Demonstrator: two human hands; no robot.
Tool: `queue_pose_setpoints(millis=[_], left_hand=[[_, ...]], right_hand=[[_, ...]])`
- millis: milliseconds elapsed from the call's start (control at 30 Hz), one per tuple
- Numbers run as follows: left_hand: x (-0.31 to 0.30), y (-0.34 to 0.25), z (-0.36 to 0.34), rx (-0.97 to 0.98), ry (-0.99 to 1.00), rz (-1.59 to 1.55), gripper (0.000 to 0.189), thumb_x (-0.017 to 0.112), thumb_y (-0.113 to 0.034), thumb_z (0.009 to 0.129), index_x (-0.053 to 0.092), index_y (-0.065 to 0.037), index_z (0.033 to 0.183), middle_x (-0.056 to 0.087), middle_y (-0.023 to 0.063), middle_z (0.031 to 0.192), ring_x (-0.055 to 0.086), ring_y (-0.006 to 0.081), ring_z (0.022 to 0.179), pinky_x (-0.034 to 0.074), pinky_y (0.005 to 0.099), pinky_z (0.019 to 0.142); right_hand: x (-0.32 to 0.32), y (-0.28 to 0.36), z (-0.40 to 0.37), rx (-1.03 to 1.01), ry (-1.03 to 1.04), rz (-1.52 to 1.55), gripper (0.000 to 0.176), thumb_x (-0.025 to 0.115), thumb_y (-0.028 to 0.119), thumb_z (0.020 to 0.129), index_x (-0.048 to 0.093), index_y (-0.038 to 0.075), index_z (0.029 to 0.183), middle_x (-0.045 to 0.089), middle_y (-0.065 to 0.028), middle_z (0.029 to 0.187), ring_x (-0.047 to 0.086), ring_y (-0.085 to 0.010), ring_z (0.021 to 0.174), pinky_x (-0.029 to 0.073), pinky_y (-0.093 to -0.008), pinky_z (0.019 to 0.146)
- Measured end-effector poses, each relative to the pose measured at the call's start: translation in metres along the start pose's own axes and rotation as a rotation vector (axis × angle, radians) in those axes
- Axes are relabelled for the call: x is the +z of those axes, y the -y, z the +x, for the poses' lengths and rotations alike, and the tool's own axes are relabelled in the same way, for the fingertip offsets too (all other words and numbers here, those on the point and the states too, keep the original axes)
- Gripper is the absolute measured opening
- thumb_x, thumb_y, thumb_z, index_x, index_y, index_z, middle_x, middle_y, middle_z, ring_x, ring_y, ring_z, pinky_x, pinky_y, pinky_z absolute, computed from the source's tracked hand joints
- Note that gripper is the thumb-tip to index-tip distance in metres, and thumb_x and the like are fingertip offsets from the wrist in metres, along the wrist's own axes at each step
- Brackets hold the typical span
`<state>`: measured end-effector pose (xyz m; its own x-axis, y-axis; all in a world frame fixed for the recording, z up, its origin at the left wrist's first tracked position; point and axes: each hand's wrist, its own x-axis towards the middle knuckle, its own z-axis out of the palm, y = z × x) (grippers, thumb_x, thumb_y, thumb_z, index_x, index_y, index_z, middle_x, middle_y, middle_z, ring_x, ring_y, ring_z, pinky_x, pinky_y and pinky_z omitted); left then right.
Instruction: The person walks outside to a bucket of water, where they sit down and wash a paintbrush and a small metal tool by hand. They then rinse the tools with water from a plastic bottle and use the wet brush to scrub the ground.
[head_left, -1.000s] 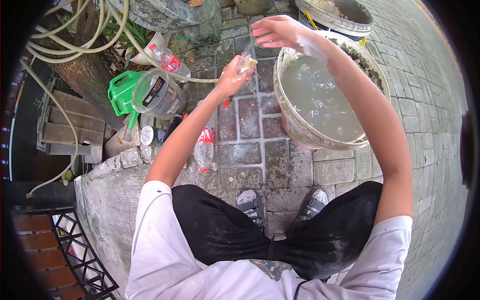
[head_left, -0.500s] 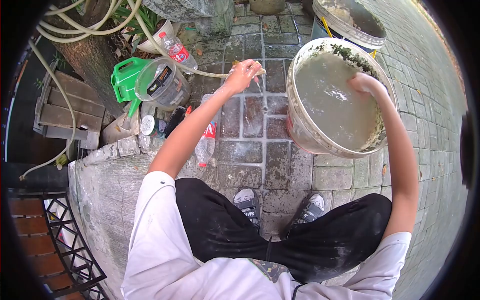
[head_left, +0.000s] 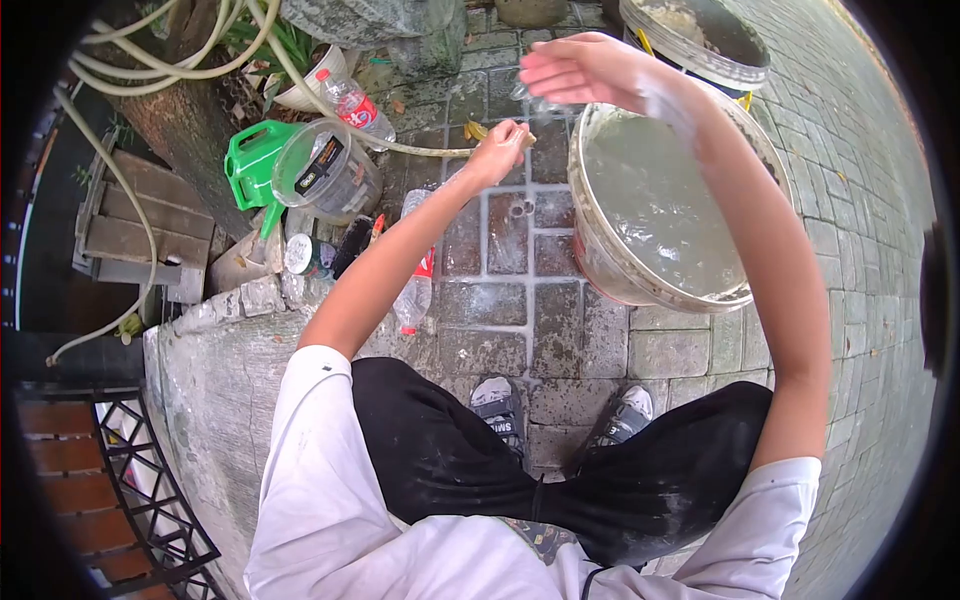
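My left hand [head_left: 500,150] is wrapped round the end of a pale hose [head_left: 425,151], low over the brick paving. Raised above the far left rim of a big white bucket [head_left: 588,205] is my right hand [head_left: 585,70], wet, its fingers stretched out with nothing in them. Drops of water hang in the air beneath its fingertips. Cloudy grey water [head_left: 665,200] fills much of the bucket, and my right forearm crosses over its right side.
Left of the hose stand a clear tub [head_left: 335,185], a green watering can [head_left: 255,160] and a red-labelled bottle [head_left: 355,105]. Another bottle [head_left: 412,300] lies nearer me. A second bucket [head_left: 735,72] stands behind the white one. Wet brick paving [head_left: 505,230] lies ahead of my sandals.
My right hand has come up out of the grey water and moved left, over the bucket's far rim. My left hand stays on the hose, slightly shifted.
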<state>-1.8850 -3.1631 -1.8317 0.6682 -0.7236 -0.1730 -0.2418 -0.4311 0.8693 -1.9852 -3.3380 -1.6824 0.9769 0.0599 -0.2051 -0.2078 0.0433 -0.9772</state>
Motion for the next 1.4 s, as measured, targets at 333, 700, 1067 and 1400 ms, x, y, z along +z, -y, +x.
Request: queue_pose_setpoints(millis=[333, 700, 1067, 1400], left_hand=[[-0.014, 0.025, -0.001, 0.059, -0.093, -0.055, 0.022, 0.043, -0.029, 0.095, 0.049, -0.011, 0.105, 0.048, -0.0022, 0.072, 0.041, 0.0054, 0.058, 0.035, 0.0228, 0.047], [-0.009, 0.019, 0.001, -0.198, 0.171, -0.267, 0.045, 0.042, -0.048, 0.094, 0.052, -0.011, 0.116, 0.045, -0.0039, 0.080, 0.042, 0.0057, 0.066, 0.037, 0.0226, 0.056], [0.007, -0.022, -0.015, -0.034, 0.005, -0.216, 0.040, 0.049, -0.048, 0.093, 0.050, -0.009, 0.085, 0.052, 0.0006, 0.068, 0.051, 0.0087, 0.047, 0.041, 0.0229, 0.041], [-0.011, -0.028, -0.003, 0.029, -0.193, -0.138, 0.053, 0.045, -0.053, 0.092, 0.051, -0.006, 0.069, 0.050, 0.0015, 0.052, 0.050, 0.0113, 0.041, 0.041, 0.0271, 0.039]], right_hand=[[-0.106, -0.049, -0.054, 0.175, -0.200, -0.026, 0.027, 0.052, 0.030, 0.094, 0.061, 0.008, 0.105, 0.064, -0.0007, 0.080, 0.061, -0.0080, 0.071, 0.052, -0.0221, 0.067], [-0.127, -0.115, -0.070, 0.625, -0.312, -0.396, 0.034, 0.050, 0.029, 0.093, 0.059, -0.002, 0.104, 0.067, -0.0111, 0.087, 0.066, -0.0179, 0.079, 0.057, -0.0331, 0.068], [0.003, 0.000, -0.013, -0.059, -0.042, -0.009, 0.039, 0.053, 0.027, 0.093, 0.056, -0.007, 0.111, 0.063, -0.0143, 0.105, 0.064, -0.0194, 0.093, 0.053, -0.0284, 0.087], [-0.015, -0.027, -0.014, -0.041, -0.244, -0.083, 0.032, 0.052, 0.025, 0.091, 0.060, 0.002, 0.112, 0.062, -0.0079, 0.106, 0.062, -0.0146, 0.094, 0.051, -0.0254, 0.086]])
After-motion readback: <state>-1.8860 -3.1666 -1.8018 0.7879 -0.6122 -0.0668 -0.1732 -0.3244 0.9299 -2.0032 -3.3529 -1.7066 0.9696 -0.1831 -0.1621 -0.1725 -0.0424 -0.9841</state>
